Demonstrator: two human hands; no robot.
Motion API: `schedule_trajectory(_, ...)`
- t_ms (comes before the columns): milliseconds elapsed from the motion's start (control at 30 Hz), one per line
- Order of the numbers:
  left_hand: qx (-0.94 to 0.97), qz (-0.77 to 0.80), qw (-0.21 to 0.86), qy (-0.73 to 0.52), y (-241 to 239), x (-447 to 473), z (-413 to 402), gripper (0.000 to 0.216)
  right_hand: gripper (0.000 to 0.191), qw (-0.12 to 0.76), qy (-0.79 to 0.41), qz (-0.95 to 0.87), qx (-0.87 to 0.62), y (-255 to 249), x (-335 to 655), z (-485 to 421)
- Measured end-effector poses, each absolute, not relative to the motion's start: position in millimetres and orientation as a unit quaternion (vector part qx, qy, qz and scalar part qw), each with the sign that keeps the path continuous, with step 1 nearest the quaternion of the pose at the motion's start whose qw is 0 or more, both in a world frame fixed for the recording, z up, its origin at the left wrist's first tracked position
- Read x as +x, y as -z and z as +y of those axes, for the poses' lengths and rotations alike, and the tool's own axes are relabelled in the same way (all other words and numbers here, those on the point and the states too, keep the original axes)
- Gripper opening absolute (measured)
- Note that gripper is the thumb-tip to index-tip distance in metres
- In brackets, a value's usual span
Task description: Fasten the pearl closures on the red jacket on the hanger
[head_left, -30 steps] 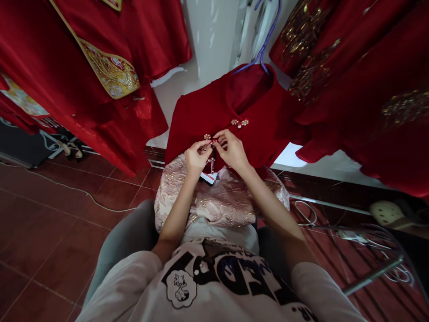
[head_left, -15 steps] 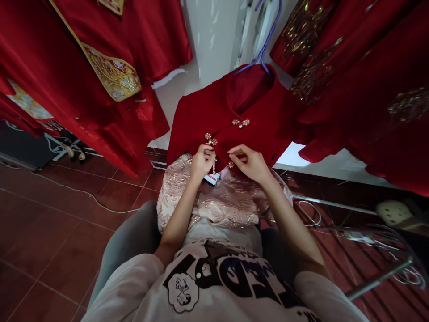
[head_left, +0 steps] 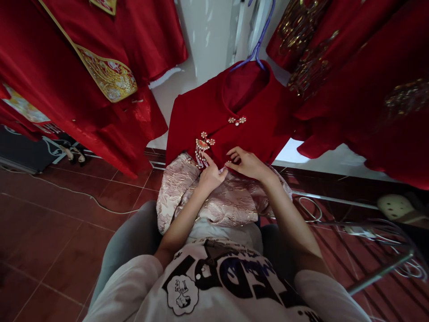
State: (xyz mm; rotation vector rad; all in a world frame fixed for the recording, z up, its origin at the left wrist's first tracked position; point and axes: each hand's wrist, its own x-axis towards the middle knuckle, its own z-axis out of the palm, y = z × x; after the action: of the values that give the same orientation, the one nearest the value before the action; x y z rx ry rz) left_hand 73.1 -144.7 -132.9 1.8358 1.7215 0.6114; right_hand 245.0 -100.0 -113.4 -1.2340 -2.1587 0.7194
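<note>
My left hand (head_left: 211, 175), loosely curled, touches the red velvet short-sleeved top (head_left: 204, 116) below its beaded fan-shaped tassel (head_left: 201, 148); I cannot tell whether it grips. My right hand (head_left: 248, 163) pinches the top's lower edge, above pink brocade fabric (head_left: 221, 203).

Soft daylight, bright white glare at centre, wide-angle bending at edges, sharp focus

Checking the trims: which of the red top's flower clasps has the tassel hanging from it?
The lower-left flower clasp, beside the left hand; the collar clasp is bare.
</note>
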Motion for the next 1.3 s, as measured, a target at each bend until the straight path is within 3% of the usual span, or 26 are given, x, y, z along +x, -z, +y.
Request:
schedule_trajectory(400, 0.602, 0.649, 0.140, -0.444, 164, 26, -117, 0.110, 0.025, 0.261, -0.308, -0.796, -0.451, 118, 246, -97)
schedule_trajectory(633, 0.638, 0.569, 0.112, -0.506, 175, 25, -106, 0.052, 0.018, 0.248, -0.330, -0.796, -0.442, 113, 246, -98)
schedule_trajectory(867, 0.629, 0.541, 0.060, -0.555, 183, 15, -99, 0.048, 0.017, 0.257, -0.343, -0.793, -0.434, 110, 247, -99)
schedule_trajectory(1067, 0.691, 0.589, -0.014, -0.420, 162, -2, -108, 0.016, 0.016, 0.259, -0.349, -0.792, -0.429, 111, 249, -98)
schedule_trajectory(1300, 0.762, 0.586, 0.003, -0.277, 160, 8, -117, 0.029, 0.016, 0.255, -0.346, -0.797, -0.423, 110, 250, -97)
